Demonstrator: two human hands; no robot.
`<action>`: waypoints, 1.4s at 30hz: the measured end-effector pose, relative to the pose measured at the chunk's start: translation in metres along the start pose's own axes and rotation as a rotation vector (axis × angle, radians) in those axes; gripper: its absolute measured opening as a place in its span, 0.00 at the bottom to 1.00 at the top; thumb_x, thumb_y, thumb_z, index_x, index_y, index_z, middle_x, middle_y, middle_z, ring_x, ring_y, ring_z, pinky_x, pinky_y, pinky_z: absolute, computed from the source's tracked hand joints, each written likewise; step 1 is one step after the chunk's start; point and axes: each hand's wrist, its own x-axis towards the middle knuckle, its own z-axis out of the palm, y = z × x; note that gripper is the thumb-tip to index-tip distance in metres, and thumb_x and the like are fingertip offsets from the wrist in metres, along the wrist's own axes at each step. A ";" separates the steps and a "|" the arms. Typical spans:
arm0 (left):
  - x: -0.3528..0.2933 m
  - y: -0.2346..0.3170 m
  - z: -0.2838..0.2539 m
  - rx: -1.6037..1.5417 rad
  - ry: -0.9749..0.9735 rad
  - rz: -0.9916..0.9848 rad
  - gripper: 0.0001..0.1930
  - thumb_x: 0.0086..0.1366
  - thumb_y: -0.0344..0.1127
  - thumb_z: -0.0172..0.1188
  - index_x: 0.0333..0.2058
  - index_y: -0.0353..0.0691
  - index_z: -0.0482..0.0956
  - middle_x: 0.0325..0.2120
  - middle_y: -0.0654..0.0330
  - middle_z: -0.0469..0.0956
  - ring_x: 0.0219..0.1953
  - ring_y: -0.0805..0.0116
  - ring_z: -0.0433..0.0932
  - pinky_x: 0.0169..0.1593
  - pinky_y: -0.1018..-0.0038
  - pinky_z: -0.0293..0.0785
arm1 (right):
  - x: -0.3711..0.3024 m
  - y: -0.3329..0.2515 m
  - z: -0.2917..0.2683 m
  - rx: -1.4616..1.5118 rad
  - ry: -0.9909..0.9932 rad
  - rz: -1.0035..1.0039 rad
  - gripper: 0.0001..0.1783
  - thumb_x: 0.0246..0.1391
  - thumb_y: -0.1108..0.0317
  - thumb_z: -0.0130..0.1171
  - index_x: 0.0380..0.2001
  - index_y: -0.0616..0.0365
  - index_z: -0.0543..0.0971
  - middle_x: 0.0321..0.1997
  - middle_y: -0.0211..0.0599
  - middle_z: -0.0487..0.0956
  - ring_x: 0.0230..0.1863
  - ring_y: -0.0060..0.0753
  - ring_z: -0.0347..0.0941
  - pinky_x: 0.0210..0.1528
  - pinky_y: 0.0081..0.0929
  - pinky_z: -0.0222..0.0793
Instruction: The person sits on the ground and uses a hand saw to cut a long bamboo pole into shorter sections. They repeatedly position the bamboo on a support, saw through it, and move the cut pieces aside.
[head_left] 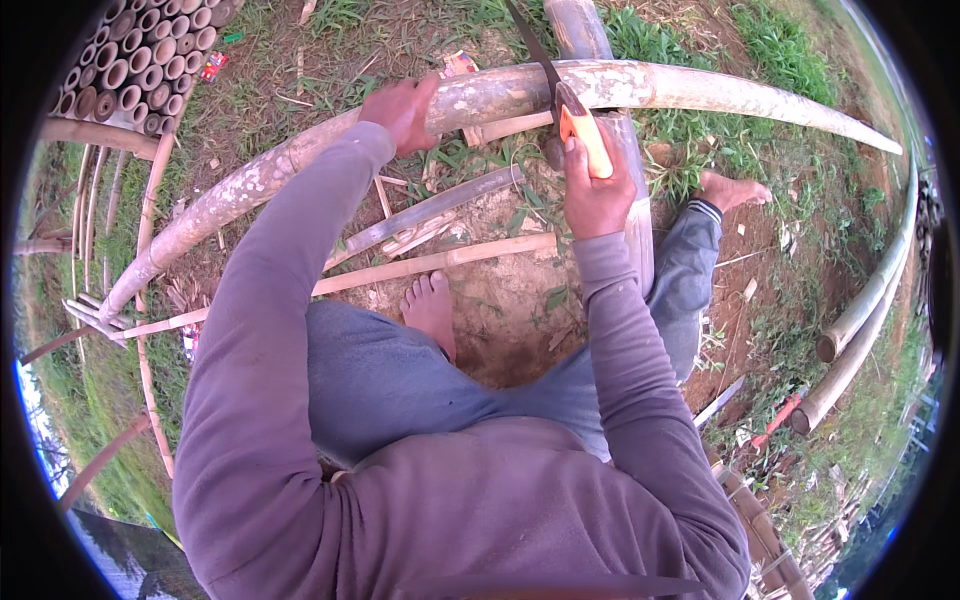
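Note:
A long bamboo pole (480, 97) lies across in front of me, its pale bark mottled with white patches. My left hand (402, 113) is closed over the pole, left of the saw. In my right hand (600, 190) is the orange handle of a hand saw (583, 135). The saw's dark blade crosses the top of the pole and points away from me. Where the blade meets the bamboo, the pole rests over a thicker bamboo log (638, 225) that runs lengthwise beside my right leg. How deep the blade sits cannot be made out.
Split bamboo strips (440, 255) lie on the ground between my feet. Cut bamboo tubes (140, 60) are stacked at the far left, beside a pole frame (150, 190). Two bamboo poles (855, 330) lie at right, near a red-handled tool (777, 420) and a flat blade (718, 402).

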 end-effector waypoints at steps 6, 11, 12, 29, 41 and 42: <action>-0.010 -0.008 0.006 -0.012 -0.002 -0.034 0.47 0.51 0.49 0.80 0.67 0.49 0.65 0.54 0.47 0.80 0.54 0.41 0.83 0.57 0.49 0.81 | -0.158 0.030 -0.110 -0.109 -0.074 -0.144 0.30 0.72 0.65 0.64 0.68 0.75 0.71 0.66 0.59 0.79 0.63 0.50 0.81 0.63 0.43 0.82; -0.002 -0.006 0.015 -0.003 0.049 0.004 0.48 0.50 0.49 0.81 0.67 0.49 0.65 0.54 0.46 0.80 0.54 0.39 0.83 0.58 0.49 0.80 | -0.124 0.055 -0.084 -0.028 -0.071 -0.191 0.28 0.73 0.65 0.62 0.66 0.76 0.71 0.65 0.56 0.79 0.63 0.45 0.80 0.61 0.38 0.83; -0.003 -0.004 0.015 -0.015 0.041 0.013 0.48 0.50 0.49 0.81 0.67 0.49 0.65 0.54 0.45 0.80 0.54 0.39 0.83 0.58 0.49 0.80 | -0.080 0.056 -0.053 -0.146 0.010 -0.259 0.28 0.68 0.66 0.68 0.64 0.73 0.75 0.59 0.56 0.83 0.55 0.47 0.85 0.60 0.38 0.80; 0.000 0.001 0.007 -0.035 0.058 0.047 0.47 0.53 0.47 0.81 0.67 0.45 0.64 0.54 0.45 0.80 0.55 0.39 0.83 0.59 0.46 0.79 | -0.027 0.059 -0.020 -0.002 0.047 -0.015 0.10 0.66 0.67 0.71 0.39 0.61 0.81 0.27 0.38 0.81 0.26 0.26 0.75 0.32 0.31 0.73; -0.007 -0.007 0.013 -0.038 0.043 0.012 0.48 0.54 0.47 0.81 0.68 0.44 0.63 0.53 0.44 0.80 0.55 0.39 0.83 0.60 0.47 0.78 | -0.166 0.079 -0.099 -0.022 0.041 -0.036 0.14 0.66 0.64 0.70 0.40 0.65 0.80 0.31 0.39 0.85 0.31 0.25 0.82 0.37 0.28 0.78; -0.004 -0.008 0.014 -0.035 0.053 0.013 0.48 0.54 0.47 0.81 0.68 0.44 0.63 0.53 0.44 0.80 0.56 0.39 0.83 0.61 0.47 0.78 | -0.123 0.073 -0.070 -0.054 0.034 -0.038 0.12 0.67 0.65 0.70 0.40 0.64 0.80 0.30 0.37 0.84 0.30 0.24 0.79 0.36 0.28 0.77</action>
